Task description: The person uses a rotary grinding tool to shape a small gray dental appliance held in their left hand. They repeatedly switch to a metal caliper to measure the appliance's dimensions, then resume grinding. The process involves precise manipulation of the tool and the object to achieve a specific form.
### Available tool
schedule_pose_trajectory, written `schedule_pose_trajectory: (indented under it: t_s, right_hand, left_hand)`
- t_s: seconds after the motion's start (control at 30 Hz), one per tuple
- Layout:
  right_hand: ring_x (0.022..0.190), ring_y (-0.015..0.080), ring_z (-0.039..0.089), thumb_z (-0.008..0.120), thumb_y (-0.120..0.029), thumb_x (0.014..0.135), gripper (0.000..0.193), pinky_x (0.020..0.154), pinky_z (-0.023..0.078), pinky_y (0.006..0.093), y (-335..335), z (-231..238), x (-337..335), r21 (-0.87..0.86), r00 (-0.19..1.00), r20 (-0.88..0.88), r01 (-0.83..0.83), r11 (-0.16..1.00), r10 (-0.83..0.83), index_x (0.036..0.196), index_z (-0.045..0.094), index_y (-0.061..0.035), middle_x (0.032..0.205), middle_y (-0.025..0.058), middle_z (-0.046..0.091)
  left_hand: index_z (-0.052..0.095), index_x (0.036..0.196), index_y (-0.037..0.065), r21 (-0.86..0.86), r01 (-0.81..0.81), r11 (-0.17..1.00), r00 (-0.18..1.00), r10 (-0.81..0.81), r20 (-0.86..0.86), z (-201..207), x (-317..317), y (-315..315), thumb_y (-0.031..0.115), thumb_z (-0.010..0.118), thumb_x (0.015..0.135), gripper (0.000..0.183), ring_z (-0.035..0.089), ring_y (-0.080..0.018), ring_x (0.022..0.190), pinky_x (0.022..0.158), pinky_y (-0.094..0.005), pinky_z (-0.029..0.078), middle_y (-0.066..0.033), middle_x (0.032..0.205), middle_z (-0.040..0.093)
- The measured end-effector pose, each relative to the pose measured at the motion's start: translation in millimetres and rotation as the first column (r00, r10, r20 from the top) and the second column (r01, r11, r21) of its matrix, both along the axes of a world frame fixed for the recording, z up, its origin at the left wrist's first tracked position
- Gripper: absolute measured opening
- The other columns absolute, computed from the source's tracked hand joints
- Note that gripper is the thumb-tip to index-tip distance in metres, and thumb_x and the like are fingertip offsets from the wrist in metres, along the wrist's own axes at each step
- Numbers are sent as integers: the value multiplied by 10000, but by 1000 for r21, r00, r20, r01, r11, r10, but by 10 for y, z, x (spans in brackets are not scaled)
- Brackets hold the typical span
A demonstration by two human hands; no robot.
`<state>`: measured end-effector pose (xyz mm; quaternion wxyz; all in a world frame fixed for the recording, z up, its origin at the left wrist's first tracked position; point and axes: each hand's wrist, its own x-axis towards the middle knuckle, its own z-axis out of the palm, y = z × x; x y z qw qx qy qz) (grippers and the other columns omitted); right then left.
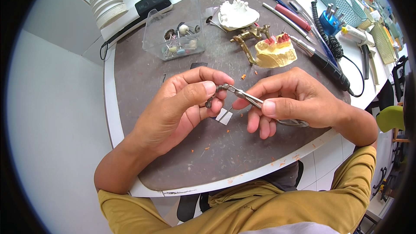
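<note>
My left hand is closed, thumb and fingers pinching a small, dark, curved metal piece that looks like a dental framework. My right hand grips a slim silver hinged instrument, like a dental caliper or forceps, between thumb and fingers. Its tip meets the metal piece beside my left fingertips; whether the jaws are closed on it is too small to tell. Below the hands, a small white square lies on the grey-brown mat. Fingers hide part of the metal piece.
Beyond my hands stand a yellow dental model, a white plaster model and a brass articulator. A clear box of polishing bits is at the left, a corded handpiece at the right. Orange crumbs dot the mat.
</note>
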<state>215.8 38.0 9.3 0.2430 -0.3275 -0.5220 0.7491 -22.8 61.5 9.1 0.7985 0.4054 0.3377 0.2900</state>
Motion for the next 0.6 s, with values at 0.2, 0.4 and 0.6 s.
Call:
schedule_pose_trajectory:
  t_s: [0.2, 0.4, 0.6]
  right_hand:
    - [732, 185, 666, 441, -332, 986, 495, 673, 540, 277, 30, 35, 31, -64, 998, 44, -50, 997, 53, 1220, 533, 95, 910, 172, 672]
    - [739, 225, 667, 442, -477, 959, 619, 669, 554, 301, 54, 5, 60, -172, 996, -80, -42, 984, 28, 1141, 558, 103, 910, 203, 657]
    - [741, 240, 670, 416, -499, 960, 652, 669, 558, 311, 73, -19, 73, -231, 994, -110, -49, 972, 24, 1144, 541, 115, 906, 217, 651]
  left_hand:
    - [535, 1097, -18, 18, -9, 1000, 1000, 10, -7, -23, 20, 2, 232, 598, 890, 331, 498, -57, 753, 717, -210, 428, -28, 876, 506]
    - [542, 1122, -49, -11, -54, 998, 998, 54, 32, -42, 24, -6, 212, 593, 900, 347, 537, -61, 754, 726, -201, 477, -54, 911, 554]
    - [540, 1119, -50, -20, -71, 997, 997, 72, 30, -34, 41, -1, 212, 591, 903, 344, 535, -66, 752, 719, -205, 476, -60, 908, 553]
